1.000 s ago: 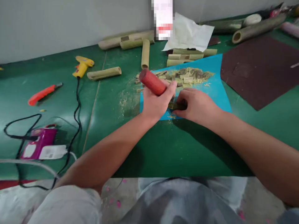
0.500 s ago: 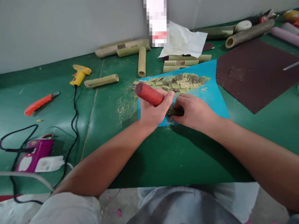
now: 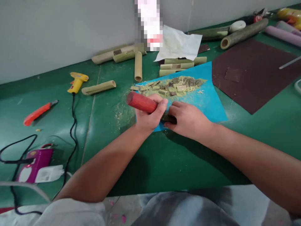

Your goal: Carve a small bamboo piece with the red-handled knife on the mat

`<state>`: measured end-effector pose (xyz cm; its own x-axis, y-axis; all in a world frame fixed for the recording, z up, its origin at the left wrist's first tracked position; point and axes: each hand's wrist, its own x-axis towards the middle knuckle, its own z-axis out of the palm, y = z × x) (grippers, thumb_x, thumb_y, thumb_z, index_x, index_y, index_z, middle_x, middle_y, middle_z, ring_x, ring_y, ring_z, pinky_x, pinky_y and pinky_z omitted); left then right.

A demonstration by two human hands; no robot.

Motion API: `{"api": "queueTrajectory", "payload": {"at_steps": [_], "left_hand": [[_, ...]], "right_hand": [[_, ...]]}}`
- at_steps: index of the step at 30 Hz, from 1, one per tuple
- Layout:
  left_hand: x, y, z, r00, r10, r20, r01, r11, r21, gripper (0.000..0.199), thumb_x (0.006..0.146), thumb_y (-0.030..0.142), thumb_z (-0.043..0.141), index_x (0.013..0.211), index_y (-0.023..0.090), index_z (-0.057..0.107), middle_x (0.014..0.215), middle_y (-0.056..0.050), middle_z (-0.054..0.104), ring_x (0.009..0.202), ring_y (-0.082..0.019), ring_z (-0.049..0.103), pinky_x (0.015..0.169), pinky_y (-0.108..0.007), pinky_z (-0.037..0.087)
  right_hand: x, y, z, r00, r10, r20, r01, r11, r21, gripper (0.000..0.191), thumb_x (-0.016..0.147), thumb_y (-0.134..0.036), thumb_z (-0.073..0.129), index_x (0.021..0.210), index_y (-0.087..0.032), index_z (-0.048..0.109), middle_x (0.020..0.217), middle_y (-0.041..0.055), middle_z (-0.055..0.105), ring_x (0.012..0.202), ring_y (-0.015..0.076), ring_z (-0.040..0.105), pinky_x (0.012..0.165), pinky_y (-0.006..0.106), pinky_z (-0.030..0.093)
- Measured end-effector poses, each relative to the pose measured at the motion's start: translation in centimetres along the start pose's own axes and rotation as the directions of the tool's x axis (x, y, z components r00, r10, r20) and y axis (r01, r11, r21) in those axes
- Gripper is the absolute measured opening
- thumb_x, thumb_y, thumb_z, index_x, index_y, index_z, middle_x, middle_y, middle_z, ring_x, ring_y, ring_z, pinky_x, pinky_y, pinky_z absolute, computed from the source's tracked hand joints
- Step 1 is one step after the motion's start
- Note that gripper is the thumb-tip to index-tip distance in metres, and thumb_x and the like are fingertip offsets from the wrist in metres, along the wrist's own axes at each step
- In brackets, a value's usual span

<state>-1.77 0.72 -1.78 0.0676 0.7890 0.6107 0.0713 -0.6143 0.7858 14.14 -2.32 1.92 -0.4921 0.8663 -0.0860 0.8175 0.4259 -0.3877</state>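
My left hand is closed around a tool with a thick red wooden handle. The handle leans up to the left, and its working end is hidden by my hands. Close beside it, my right hand grips a short dark greenish piece, perhaps bamboo, with fingers curled over it and thumb below. Both hands are over the near edge of a blue sheet. Just beyond them lies a heap of bamboo chips and shavings.
Cut bamboo tubes lie behind the heap. To the left are a yellow glue gun, an orange utility knife and a purple power strip with cords. A dark brown sheet covers the right side of the green table.
The whole view has shifted slightly. The red handle has tipped a little lower toward the left. Both hands keep their grips and stay close together.
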Motion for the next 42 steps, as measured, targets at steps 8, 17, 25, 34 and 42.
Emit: {"api": "queueTrajectory", "payload": {"at_steps": [8,17,25,34,42], "left_hand": [[-0.2,-0.3,-0.2,1.0,0.012,0.003,-0.012,1.0,-0.005,0.035,0.097,0.038,0.072,0.069,0.02,0.063,0.064,0.002,0.06,0.059,-0.01,0.058,0.06,-0.026,0.05],[0.2,0.6,0.0,0.996,-0.091,-0.016,0.092,0.995,0.049,0.034,0.09,0.035,0.074,0.063,0.019,0.061,0.061,0.002,0.06,0.058,-0.01,0.056,0.06,-0.025,0.049],[2.0,2.4,-0.6,0.937,-0.339,0.086,0.326,0.935,0.139,0.024,0.081,0.031,0.078,0.063,0.02,0.066,0.062,0.001,0.063,0.059,-0.011,0.059,0.059,-0.025,0.053],[3.1,1.3,-2.4,0.901,-0.312,0.303,0.285,0.95,0.131,0.014,0.078,0.03,0.084,0.071,0.022,0.075,0.064,-0.001,0.068,0.056,-0.012,0.059,0.053,-0.026,0.049],[3.1,0.7,-2.9,0.869,-0.353,0.347,0.348,0.934,0.078,0.008,0.072,0.025,0.085,0.071,0.023,0.077,0.067,0.0,0.07,0.055,-0.011,0.057,0.053,-0.026,0.049]], "right_hand": [[-0.1,0.0,0.1,1.0,-0.012,0.0,0.012,1.0,-0.014,0.02,0.093,-0.031,0.071,0.105,-0.016,0.073,0.104,0.0118,0.071,0.099,0.0276,0.068,0.08,0.038,0.052],[0.1,0.3,0.5,0.999,-0.035,-0.026,0.037,0.998,0.043,0.016,0.089,-0.028,0.073,0.1,-0.017,0.071,0.103,0.0105,0.069,0.097,0.0272,0.066,0.08,0.038,0.05],[0.2,1.8,0.5,0.989,-0.049,-0.139,0.062,0.994,0.091,0.014,0.082,-0.024,0.078,0.091,-0.02,0.068,0.098,0.0093,0.067,0.097,0.0268,0.06,0.08,0.038,0.045],[0.9,3.9,0.2,0.967,-0.126,-0.221,0.156,0.98,0.123,0.014,0.083,-0.018,0.067,0.097,-0.018,0.073,0.102,0.0104,0.068,0.098,0.0275,0.06,0.087,0.04,0.047],[0.9,4.3,0.2,0.969,-0.141,-0.201,0.175,0.971,0.162,0.025,0.084,-0.02,0.067,0.106,-0.017,0.077,0.106,0.0122,0.07,0.103,0.0294,0.063,0.096,0.043,0.05]]}}
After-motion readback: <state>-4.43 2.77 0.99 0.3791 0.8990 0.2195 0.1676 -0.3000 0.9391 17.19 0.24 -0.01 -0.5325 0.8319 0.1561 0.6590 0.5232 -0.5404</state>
